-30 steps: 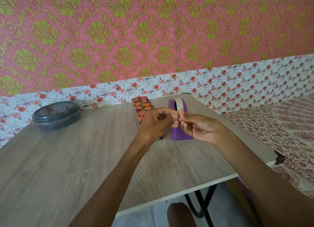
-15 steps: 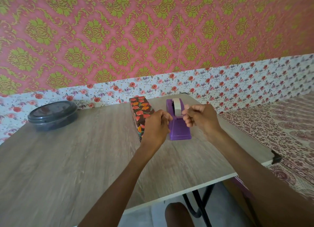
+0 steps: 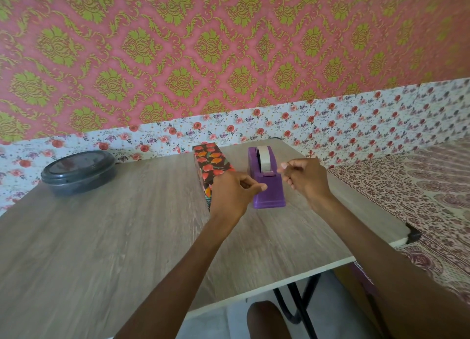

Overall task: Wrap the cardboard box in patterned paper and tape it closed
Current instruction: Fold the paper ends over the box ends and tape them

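The box [image 3: 212, 164], wrapped in dark paper with orange and red flowers, lies on the wooden table [image 3: 101, 237] with its long side running away from me. To its right stands a purple tape dispenser [image 3: 269, 191] holding a pale tape roll [image 3: 264, 158]. My left hand [image 3: 234, 193] hovers in front of the box's near end, thumb and forefinger pinched together. My right hand [image 3: 305, 178] is to the right of the dispenser, fingers curled and pinched. A short strip of clear tape seems to be stretched between the two hands, but it is barely visible.
A round dark lidded container [image 3: 77, 172] sits at the table's far left. The table's right edge ends at a black corner cap [image 3: 413, 234], with patterned cloth [image 3: 419, 193] beyond it. Table legs [image 3: 297, 305] and a knee [image 3: 267, 321] show below the front edge.
My hands were pinched together at the tape roll a second ago. They have drawn apart, the left toward the box, the right out to the dispenser's right.
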A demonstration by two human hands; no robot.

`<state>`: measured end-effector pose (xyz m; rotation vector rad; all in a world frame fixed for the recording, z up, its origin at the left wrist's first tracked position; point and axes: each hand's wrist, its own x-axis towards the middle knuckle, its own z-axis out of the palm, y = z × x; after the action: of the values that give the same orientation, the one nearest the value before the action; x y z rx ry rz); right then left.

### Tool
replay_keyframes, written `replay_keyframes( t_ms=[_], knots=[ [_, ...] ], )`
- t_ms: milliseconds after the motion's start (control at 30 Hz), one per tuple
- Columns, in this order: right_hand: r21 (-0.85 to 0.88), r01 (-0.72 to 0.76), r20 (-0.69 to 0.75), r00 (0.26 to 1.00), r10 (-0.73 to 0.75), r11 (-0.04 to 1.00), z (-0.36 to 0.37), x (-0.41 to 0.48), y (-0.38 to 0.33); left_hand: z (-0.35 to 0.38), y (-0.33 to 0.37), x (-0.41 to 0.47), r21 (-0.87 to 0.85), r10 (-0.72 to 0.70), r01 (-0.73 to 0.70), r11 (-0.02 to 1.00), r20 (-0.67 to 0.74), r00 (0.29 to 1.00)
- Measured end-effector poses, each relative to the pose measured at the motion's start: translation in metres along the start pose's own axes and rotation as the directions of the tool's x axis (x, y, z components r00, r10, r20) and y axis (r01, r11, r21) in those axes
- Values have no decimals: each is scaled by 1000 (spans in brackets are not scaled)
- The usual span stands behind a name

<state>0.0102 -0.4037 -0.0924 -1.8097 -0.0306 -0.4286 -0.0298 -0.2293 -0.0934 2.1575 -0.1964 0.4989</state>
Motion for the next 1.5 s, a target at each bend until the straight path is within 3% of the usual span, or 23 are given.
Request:
replay_keyframes(
  t_ms=[200, 700, 867, 967, 1067, 1200, 1500],
  knots=[
    [-73, 33, 20, 999, -32, 997, 5, 1, 3, -2, -2, -1, 25, 37, -35, 999, -67, 997],
    [-104, -36, -23, 999, 33, 994, 13, 2, 3, -12, -5, -2, 67, 105, -102, 993, -31, 994],
    [-236, 14, -98, 994, -38, 972, 13, -2, 1, -16, -9, -3, 58, 108, -105, 993, -63, 992],
    [-296, 150, -107, 976, -189, 943, 18, -9, -4, -22, -9, -3, 84, 114, -107, 991, -89, 989],
    [-259, 297, -41, 947, -317, 919, 31, -18, -18, -35, -11, -2, 95, 125, -113, 989, -141, 982],
    [-115, 384, 166, 917, -364, 916, 70, -35, -50, -81, -20, -13, 87, 102, -87, 992, -192, 976],
    [83, 318, 546, 778, -310, 944, 226, -105, -114, -233, -101, -69, 122, -108, 168, 978, -389, 915]
  ],
)
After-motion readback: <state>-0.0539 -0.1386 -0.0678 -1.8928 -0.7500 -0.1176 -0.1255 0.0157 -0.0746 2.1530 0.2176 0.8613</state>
